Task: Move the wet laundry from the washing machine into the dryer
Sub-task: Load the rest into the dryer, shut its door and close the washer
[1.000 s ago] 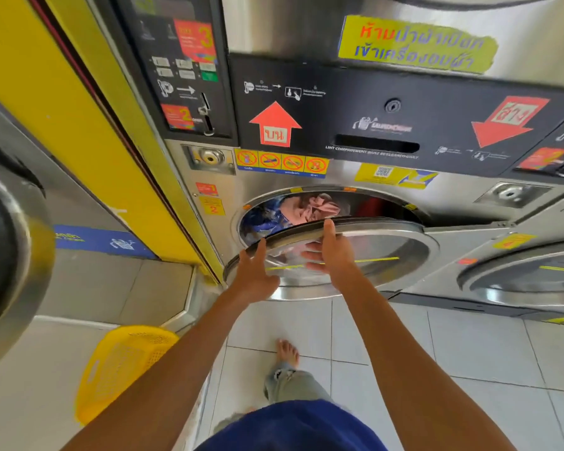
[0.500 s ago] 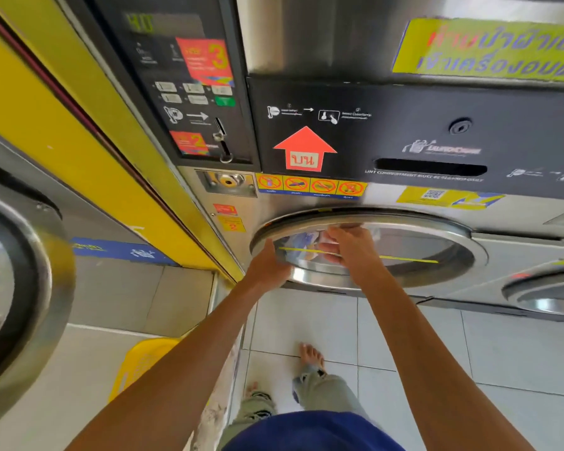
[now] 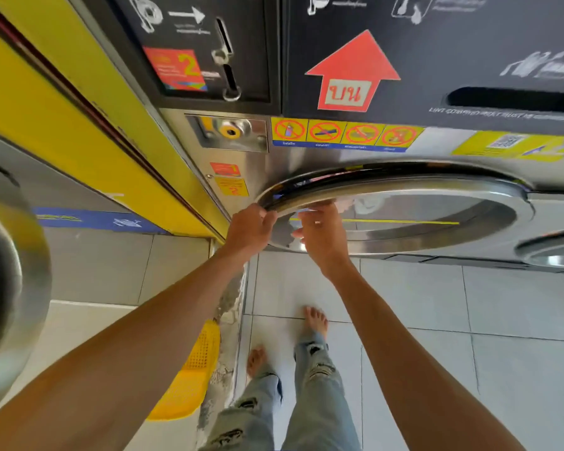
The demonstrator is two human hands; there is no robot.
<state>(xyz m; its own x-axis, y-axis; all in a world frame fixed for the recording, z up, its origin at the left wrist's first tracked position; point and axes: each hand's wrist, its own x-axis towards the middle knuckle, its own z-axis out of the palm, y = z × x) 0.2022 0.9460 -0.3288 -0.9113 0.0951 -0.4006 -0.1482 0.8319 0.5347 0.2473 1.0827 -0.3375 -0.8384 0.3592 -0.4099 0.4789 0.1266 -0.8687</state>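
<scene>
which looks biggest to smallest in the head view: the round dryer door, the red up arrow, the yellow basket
1. round dryer door
2. red up arrow and yellow basket: look alike; the basket is partly hidden by the arm, so unranked.

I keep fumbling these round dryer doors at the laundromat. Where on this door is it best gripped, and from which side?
Grip the dryer door by its chrome rim at the left edge, coming from the left. That edge stands slightly off the machine front, showing a dark gap, so it looks like the free side. The left hand curls its fingers there already; the right hand lies beside it against the glass.
</scene>
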